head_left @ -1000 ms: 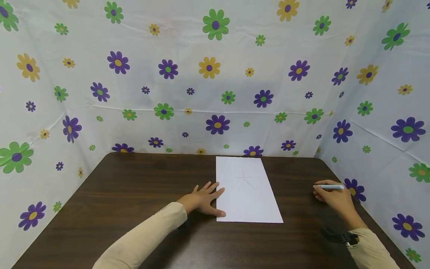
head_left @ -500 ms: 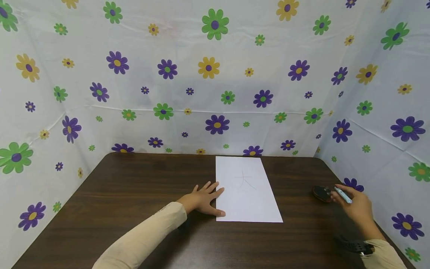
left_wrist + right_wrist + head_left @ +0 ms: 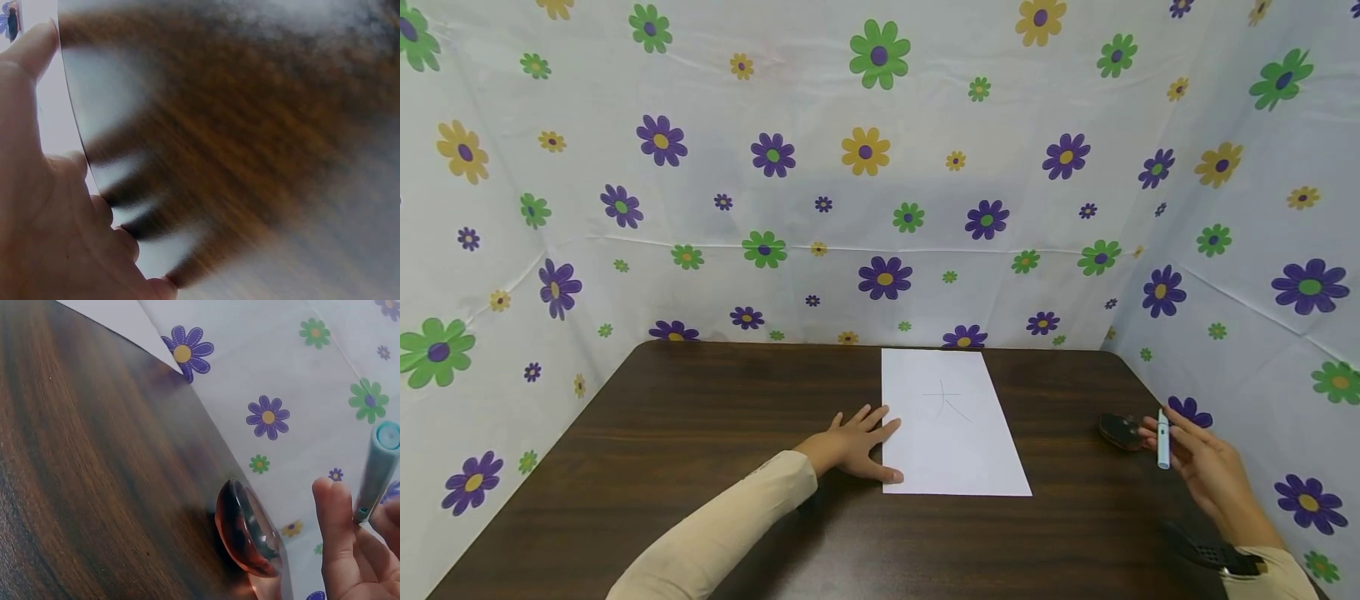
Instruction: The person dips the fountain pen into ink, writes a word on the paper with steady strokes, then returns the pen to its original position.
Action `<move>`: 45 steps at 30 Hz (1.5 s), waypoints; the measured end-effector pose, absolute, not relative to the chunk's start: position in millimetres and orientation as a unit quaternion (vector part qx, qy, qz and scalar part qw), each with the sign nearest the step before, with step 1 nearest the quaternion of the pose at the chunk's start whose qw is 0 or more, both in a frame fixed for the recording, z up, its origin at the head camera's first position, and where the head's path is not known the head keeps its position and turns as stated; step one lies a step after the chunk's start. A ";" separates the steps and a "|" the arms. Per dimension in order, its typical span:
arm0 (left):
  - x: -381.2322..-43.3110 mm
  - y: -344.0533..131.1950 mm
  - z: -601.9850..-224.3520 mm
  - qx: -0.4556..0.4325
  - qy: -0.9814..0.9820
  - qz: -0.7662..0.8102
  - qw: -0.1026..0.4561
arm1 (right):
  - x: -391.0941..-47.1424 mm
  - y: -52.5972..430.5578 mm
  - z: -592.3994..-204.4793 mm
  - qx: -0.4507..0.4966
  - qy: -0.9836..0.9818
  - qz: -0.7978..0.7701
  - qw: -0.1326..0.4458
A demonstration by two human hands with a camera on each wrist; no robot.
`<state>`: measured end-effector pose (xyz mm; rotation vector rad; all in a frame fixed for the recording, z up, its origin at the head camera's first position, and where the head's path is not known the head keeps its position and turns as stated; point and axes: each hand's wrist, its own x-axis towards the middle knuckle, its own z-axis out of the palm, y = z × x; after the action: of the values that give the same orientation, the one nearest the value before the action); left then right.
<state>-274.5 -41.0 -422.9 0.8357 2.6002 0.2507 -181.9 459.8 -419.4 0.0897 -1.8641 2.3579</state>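
My left hand (image 3: 853, 446) rests with spread fingers on the left edge of a white sheet of paper (image 3: 977, 462). Thin strokes (image 3: 943, 395) are drawn on the sheet's upper half, one across and others branching downward. To the right, above the table, my right hand (image 3: 1210, 475) holds a pale blue pen (image 3: 1163, 442) between its fingers. In the right wrist view the pen (image 3: 377, 469) stands nearly upright, one round end toward the camera. Just left of these fingertips lies a dark, glossy, rounded object (image 3: 1120, 432); its kind is unclear.
A dark wood-grain table (image 3: 737, 392) carries everything. Behind it and along its right side hangs a white cloth (image 3: 820, 208) printed with flowers. The dark object (image 3: 240, 531) lies near the table's right edge, close to the cloth.
My right hand has moved right and nearer, and the pen has swung from sideways to pointing toward me. The dark object, hidden at first, has come into sight. My left hand stays put.
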 end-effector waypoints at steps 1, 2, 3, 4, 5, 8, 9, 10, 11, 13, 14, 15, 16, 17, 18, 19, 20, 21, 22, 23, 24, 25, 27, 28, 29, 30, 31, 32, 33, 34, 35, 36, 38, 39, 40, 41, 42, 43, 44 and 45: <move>-274.1 -41.4 -422.8 0.298 0.929 0.089 0.198 | -181.4 460.1 -419.7 0.021 -0.616 0.785 0.065; -273.6 -41.6 -422.9 0.298 0.929 0.088 0.199 | -180.9 460.2 -419.9 0.013 -0.618 0.783 0.065; -273.0 -42.0 -422.6 0.298 0.930 0.087 0.198 | -180.4 459.7 -420.2 0.001 -0.622 0.780 0.066; -272.8 -42.3 -422.2 0.298 0.930 0.086 0.199 | -180.4 459.8 -421.4 -0.012 -0.631 0.773 0.068; -272.7 -42.4 -422.2 0.298 0.930 0.085 0.199 | -180.1 459.9 -422.5 -0.027 -0.644 0.762 0.072; -272.4 -42.8 -422.3 0.299 0.929 0.084 0.199 | -179.4 460.6 -423.6 -0.067 -0.668 0.739 0.067; -272.2 -42.9 -422.1 0.300 0.929 0.084 0.199 | -179.3 461.5 -423.8 -0.078 -0.674 0.732 0.063; -272.3 -42.9 -422.6 0.300 0.929 0.084 0.199 | -179.1 462.1 -423.9 -0.090 -0.681 0.724 0.060; -272.5 -42.9 -423.1 0.301 0.929 0.084 0.199 | -178.9 462.9 -424.1 -0.102 -0.689 0.715 0.058; -272.4 -43.2 -423.5 0.301 0.929 0.083 0.198 | -178.6 464.5 -424.3 -0.132 -0.716 0.684 0.050; -272.5 -43.3 -423.9 0.301 0.929 0.084 0.197 | -178.5 465.2 -424.5 -0.147 -0.736 0.659 0.046; -272.6 -43.5 -424.2 0.302 0.929 0.083 0.197 | -178.3 465.8 -424.6 -0.163 -0.757 0.631 0.043; -272.9 -43.4 -424.4 0.302 0.929 0.082 0.197 | -178.2 466.1 -424.4 -0.178 -0.779 0.600 0.041; -272.9 -43.3 -424.3 0.302 0.929 0.082 0.197 | -178.3 466.8 -424.1 -0.191 -0.796 0.573 0.037; -272.9 -43.3 -424.2 0.302 0.930 0.082 0.196 | -178.6 467.1 -423.7 -0.207 -0.812 0.545 0.038; -272.9 -43.2 -424.3 0.301 0.930 0.083 0.195 | -178.3 466.6 -423.8 -0.220 -0.829 0.513 0.041; -273.0 -43.1 -424.5 0.302 0.930 0.083 0.195 | -178.1 465.8 -423.6 -0.234 -0.840 0.488 0.044; -272.9 -43.1 -424.5 0.303 0.929 0.082 0.194 | -177.5 464.4 -423.7 -0.248 -0.849 0.464 0.048; -272.8 -43.2 -424.6 0.303 0.930 0.081 0.194 | -176.8 463.0 -423.9 -0.261 -0.856 0.444 0.049; -272.6 -43.2 -424.6 0.302 0.930 0.082 0.194 | -176.3 461.7 -424.5 -0.272 -0.861 0.427 0.054; -272.6 -43.2 -424.7 0.302 0.930 0.083 0.193 | -175.6 459.8 -425.2 -0.283 -0.867 0.406 0.059; -272.4 -43.3 -424.9 0.302 0.930 0.083 0.194 | -174.5 457.9 -426.0 -0.289 -0.873 0.388 0.060; -271.9 -43.4 -424.8 0.302 0.930 0.083 0.194 | -173.0 455.1 -427.1 -0.298 -0.878 0.370 0.064; -271.7 -43.4 -424.7 0.301 0.930 0.084 0.194 | -172.5 453.9 -427.4 -0.301 -0.880 0.362 0.064; -271.4 -43.5 -424.6 0.301 0.930 0.085 0.194 | -172.2 452.7 -427.8 -0.302 -0.882 0.356 0.068; -271.3 -43.5 -424.8 0.301 0.930 0.084 0.194 | -171.9 451.6 -427.9 -0.305 -0.883 0.350 0.067; -271.4 -43.2 -424.9 0.300 0.930 0.084 0.194 | -172.2 451.0 -427.9 -0.306 -0.885 0.344 0.065; -271.7 -42.9 -424.9 0.300 0.930 0.083 0.195 | -172.7 450.7 -427.9 -0.309 -0.886 0.341 0.064; -271.9 -42.6 -424.8 0.300 0.930 0.083 0.195 | -173.5 450.6 -427.8 -0.310 -0.887 0.337 0.062; -272.4 -42.3 -424.9 0.299 0.930 0.084 0.196 | -174.2 450.7 -427.8 -0.311 -0.888 0.334 0.060; -272.9 -42.0 -425.0 0.299 0.930 0.084 0.197 | -174.9 451.0 -427.8 -0.310 -0.889 0.332 0.059; -273.4 -41.7 -424.9 0.299 0.930 0.084 0.197 | -175.6 451.3 -427.7 -0.309 -0.891 0.328 0.058; -274.8 -41.0 -424.6 0.298 0.930 0.083 0.197 | -177.5 452.5 -427.7 -0.302 -0.895 0.324 0.061; -275.4 -40.7 -424.4 0.297 0.931 0.083 0.197 | -178.4 453.2 -427.6 -0.297 -0.898 0.320 0.063; -276.0 -40.4 -424.6 0.296 0.931 0.083 0.197 | -179.4 453.9 -427.6 -0.292 -0.900 0.316 0.064; -276.4 -40.2 -424.3 0.295 0.931 0.082 0.196 | -180.3 454.8 -427.8 -0.288 -0.904 0.310 0.064; -276.8 -40.0 -424.1 0.295 0.932 0.082 0.197 | -181.3 455.4 -428.0 -0.283 -0.908 0.302 0.064; -277.2 -39.8 -424.1 0.294 0.932 0.083 0.198 | -182.4 456.1 -428.2 -0.279 -0.911 0.297 0.063; -277.3 -39.7 -423.8 0.294 0.931 0.083 0.199 | -183.2 456.4 -428.4 -0.277 -0.914 0.290 0.061; -277.4 -39.5 -423.7 0.293 0.931 0.084 0.200 | -184.0 456.5 -428.5 -0.275 -0.916 0.285 0.059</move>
<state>-277.4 -39.5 -423.7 0.8202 2.6030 0.2357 -184.0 456.5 -428.5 -0.8335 -2.7747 0.8625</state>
